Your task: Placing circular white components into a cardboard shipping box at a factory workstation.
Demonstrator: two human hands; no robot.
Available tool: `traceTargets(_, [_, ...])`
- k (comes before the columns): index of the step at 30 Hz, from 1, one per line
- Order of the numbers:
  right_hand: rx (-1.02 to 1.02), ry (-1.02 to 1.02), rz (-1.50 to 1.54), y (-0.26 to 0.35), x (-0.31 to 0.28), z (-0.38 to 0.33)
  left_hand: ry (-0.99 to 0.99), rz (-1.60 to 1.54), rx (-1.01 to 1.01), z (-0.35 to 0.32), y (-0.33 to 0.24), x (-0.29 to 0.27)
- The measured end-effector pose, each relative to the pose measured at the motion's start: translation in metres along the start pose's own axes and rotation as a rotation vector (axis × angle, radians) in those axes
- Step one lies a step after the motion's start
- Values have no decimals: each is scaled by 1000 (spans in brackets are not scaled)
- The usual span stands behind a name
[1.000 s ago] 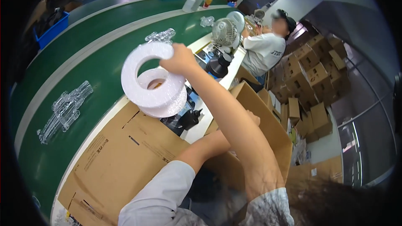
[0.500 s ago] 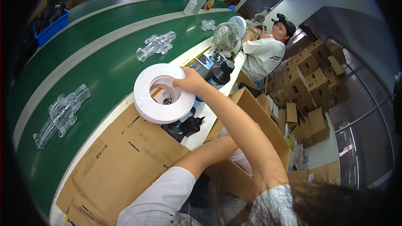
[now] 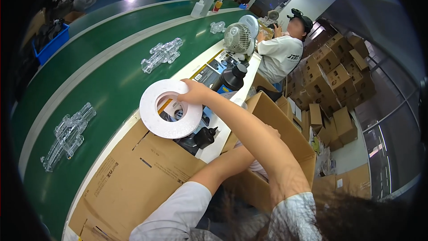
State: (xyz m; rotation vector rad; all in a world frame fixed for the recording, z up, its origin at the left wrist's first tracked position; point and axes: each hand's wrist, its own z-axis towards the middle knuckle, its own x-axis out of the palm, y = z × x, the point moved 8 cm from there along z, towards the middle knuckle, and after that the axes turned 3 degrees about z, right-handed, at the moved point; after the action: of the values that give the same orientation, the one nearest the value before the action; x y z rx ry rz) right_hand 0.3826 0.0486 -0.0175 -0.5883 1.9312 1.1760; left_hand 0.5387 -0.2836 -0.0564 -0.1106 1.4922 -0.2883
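My right hand (image 3: 195, 93) grips the right rim of a wide white ring-shaped roll (image 3: 149, 111), thumb at its centre hole. The roll is above the white work ledge, and printed packaging shows through the hole. My left arm passes under the right forearm to the open cardboard box (image 3: 292, 138). Only a little of my left hand (image 3: 273, 131) shows beyond the right forearm, and its fingers are mostly hidden. Pale, ridged rolls (image 3: 258, 169) are partly visible in the box. Beside the white roll lies a black bottle with a pointed nozzle (image 3: 205, 137).
A flattened cardboard sheet (image 3: 138, 178) covers the near ledge. Clear plastic pieces (image 3: 69, 136) lie on the green conveyor (image 3: 113, 85). A larger black bottle (image 3: 232, 78) and a fan (image 3: 238, 38) stand farther along. A co-worker (image 3: 283, 51) sits beyond, near stacked cartons (image 3: 336, 76).
My right hand and the white roll have shifted slightly left and down, with the roll turned flatter to view. Part of my left hand now shows beyond the right forearm.
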Motion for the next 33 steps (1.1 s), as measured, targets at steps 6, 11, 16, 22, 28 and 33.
traceTargets(6, [-2, 78, -188, -9, 7, 8, 20, -16, 11, -9, -2, -15])
traceTargets(11, [-1, 52, -285, -2, 2, 4, 42, 27, -25, -16, 1, -28])
traceTargets(16, [-311, -66, -526, 48, -3, -3, 40, 46, -17, -21, 1, -29])
traceTargets(22, [-652, 38, -743, 95, 29, 6, -20, 28, 38, -19, 1, -26])
traceTargets(28, [-691, 98, -811, 112, 52, 14, -31, 16, 33, -10, 4, -17])
traceTargets(33, [-626, 131, -858, 114, 62, 33, -37, 12, 46, -9, 3, -22])
